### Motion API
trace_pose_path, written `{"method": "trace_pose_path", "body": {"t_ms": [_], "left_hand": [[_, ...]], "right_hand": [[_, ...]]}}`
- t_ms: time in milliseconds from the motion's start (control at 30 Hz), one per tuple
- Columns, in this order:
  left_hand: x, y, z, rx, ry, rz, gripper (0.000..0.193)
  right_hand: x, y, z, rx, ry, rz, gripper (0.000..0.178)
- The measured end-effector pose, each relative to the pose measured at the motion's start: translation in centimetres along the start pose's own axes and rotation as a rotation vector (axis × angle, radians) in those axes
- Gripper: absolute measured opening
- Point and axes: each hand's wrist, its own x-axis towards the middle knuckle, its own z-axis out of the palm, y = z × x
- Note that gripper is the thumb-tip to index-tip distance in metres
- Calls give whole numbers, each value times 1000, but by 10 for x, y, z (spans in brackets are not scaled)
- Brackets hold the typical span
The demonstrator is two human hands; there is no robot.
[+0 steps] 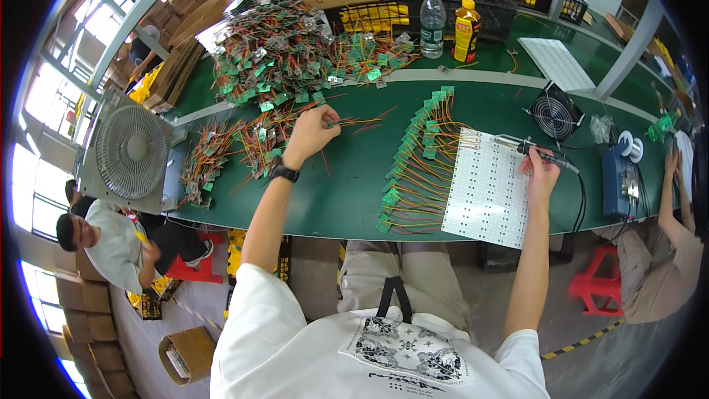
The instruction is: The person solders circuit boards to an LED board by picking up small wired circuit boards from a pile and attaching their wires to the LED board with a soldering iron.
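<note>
With fingers pinched together, my left hand (314, 131) is over the left part of the green table, at the edge of a heap of small wired circuit boards (269, 52). Thin red and yellow wires (362, 121) stick out from its fingertips. My right hand (541, 171) grips a soldering iron (548, 157) by its handle, the metal tip pointing left above a white perforated panel (487, 192). Along the panel's left edge runs a row of green circuit boards (402, 159), their wires reaching onto the panel.
A small black fan (555, 117), solder spool (630, 146) and blue soldering station (619, 181) stand at right. Behind are a water bottle (432, 24), a brown drink bottle (466, 31) and black crates. A large fan (131, 149) is at left. Other people sit on both sides.
</note>
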Motion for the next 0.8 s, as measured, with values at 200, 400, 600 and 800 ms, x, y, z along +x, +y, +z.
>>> {"method": "trace_pose_path", "body": {"t_ms": [200, 400, 600, 800], "left_hand": [[-61, 48, -10, -405, -128, -358, 14], [-67, 95, 33, -639, -54, -156, 19], [-29, 140, 72, -893, -163, 0, 21], [12, 171, 108, -937, -336, 102, 16]], "right_hand": [[-1, -12, 11, -79, 45, -85, 14], [17, -6, -4, 32, -43, 180, 18], [14, -3, -4, -4, -53, 176, 18], [8, -6, -4, 10, -13, 121, 17]]}}
